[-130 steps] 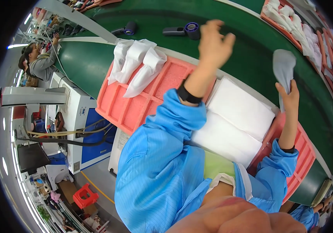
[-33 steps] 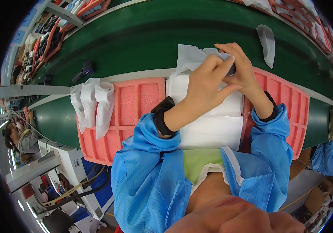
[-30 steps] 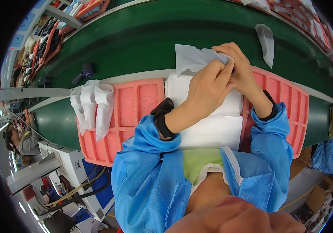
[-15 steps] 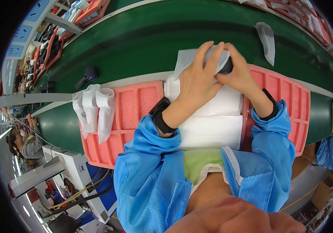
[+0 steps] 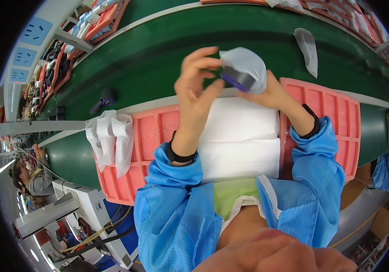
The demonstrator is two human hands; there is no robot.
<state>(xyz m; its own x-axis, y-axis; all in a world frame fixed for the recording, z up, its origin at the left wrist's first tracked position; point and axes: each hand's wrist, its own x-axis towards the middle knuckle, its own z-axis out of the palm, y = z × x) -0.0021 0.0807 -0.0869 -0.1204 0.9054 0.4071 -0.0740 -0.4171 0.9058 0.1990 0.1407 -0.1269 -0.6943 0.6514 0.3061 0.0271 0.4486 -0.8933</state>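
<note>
Dark cylinder [image 5: 245,79] partly inside a thin white bag [image 5: 251,59], above a green table [image 5: 162,56]

Nearer the person than the table's middle are two pink trays divided into compartments. The left tray [image 5: 148,129] bears three white-wrapped bundles [image 5: 107,133], side by side at its left end; the right tray [image 5: 329,109] is partly behind the right sleeve. White sheets [image 5: 240,156] lie between the trays.

The right hand [image 5: 269,93] is clamped on the bagged cylinder from its right. The left hand [image 5: 196,84], fingers spread apart, is just left of it; whether its thumb touches cannot be told. The cylinder's purple-ringed end points lower left, toward the person; the bag hides the rest, so its full long axis is unclear.
</note>
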